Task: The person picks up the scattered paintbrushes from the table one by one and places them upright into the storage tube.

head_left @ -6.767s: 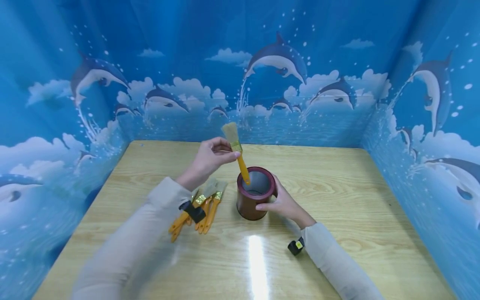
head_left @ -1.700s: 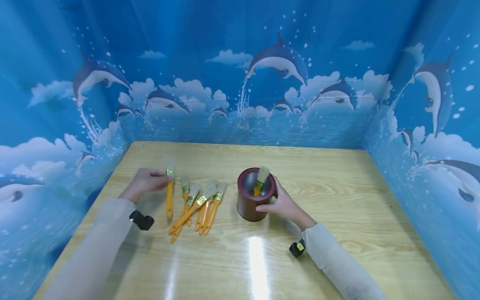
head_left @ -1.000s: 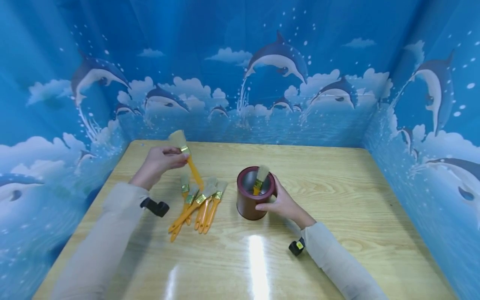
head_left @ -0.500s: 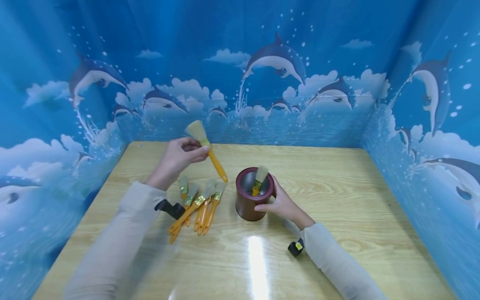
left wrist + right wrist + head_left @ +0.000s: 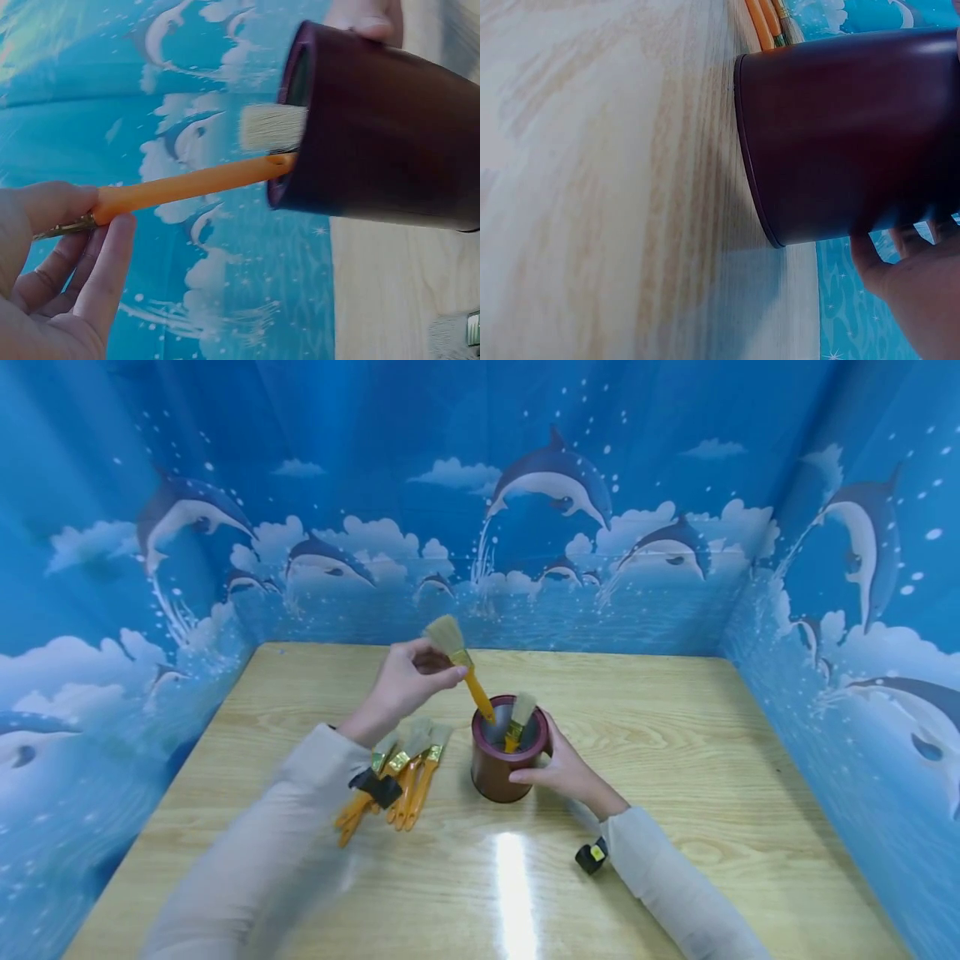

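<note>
My left hand pinches a paintbrush near its metal band, bristles up and the orange handle slanting down. The handle's end overlaps the mouth of a dark red-brown cylindrical pot. In the left wrist view, the held paintbrush has its handle tip right at the pot's rim. Another paintbrush stands inside the pot, bristles above the rim and lower handle hidden. Around the pot's right side curls my right hand, thumb in front. The right wrist view shows the pot upright on the table.
Several paintbrushes with orange handles lie in a loose pile left of the pot, partly covered by my left wrist and its black camera. The wooden table is bounded by a blue dolphin-print curtain at the back and sides.
After one brush went into the pot, my left hand picked up another from the far left of the pile and carried it right to above the pot. My right hand has stayed on the pot.
</note>
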`<state>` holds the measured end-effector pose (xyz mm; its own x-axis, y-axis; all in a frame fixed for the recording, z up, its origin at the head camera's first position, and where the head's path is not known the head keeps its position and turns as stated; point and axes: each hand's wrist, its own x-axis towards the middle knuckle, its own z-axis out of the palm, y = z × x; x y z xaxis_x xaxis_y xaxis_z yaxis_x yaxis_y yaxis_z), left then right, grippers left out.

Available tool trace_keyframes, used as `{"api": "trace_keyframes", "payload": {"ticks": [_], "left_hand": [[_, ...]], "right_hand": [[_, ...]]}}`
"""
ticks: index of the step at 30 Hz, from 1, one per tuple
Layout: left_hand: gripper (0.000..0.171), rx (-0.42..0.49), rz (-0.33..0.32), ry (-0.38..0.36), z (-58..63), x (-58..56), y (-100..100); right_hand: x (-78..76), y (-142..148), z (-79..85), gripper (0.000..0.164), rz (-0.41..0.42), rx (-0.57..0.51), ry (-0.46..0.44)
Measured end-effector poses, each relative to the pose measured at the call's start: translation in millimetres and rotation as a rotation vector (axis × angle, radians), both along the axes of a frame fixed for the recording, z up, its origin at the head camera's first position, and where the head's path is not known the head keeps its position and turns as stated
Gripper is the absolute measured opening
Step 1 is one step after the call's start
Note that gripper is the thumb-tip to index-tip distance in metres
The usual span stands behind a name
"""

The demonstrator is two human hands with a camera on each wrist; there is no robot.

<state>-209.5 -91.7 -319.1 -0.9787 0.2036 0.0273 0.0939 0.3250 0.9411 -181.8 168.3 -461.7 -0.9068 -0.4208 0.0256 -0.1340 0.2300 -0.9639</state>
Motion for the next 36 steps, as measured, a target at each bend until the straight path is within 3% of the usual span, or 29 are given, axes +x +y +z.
{"api": "trace_keyframes", "payload": {"ticks": [4, 10, 15, 20, 26, 36], "left_hand": [[0.024, -0.101, -0.031, 0.036, -10.3, 0.3, 12.3], [0.020, -0.213, -0.066, 0.106, -25.9, 1.9, 24.1], [0.015, -0.199, -0.083, 0.126, -36.5, 2.0, 28.5], [0.013, -0.172, -0.086, 0.121, -42.1, 0.8, 27.5], [0.017, -0.202, -0.041, 0.091, -44.9, -2.0, 11.1], [0.026, -0.218, 0.038, -0.022, -56.8, -4.2, -37.4]], "right_hand": [[0.4, -0.9, 2.0, 0.108, 0.007, -0.013, -0.005], [7.8, -3.8, 18.1, 0.106, 0.017, -0.014, 0.001], [-0.2, -0.7, 1.2, 0.108, 0.014, -0.013, -0.002], [0.0, -0.6, -0.4, 0.109, 0.005, -0.021, 0.002], [2.2, -1.3, 0.8, 0.110, -0.027, 0.016, -0.011], [2.9, -0.7, 1.0, 0.113, -0.033, 0.043, -0.020]]}}
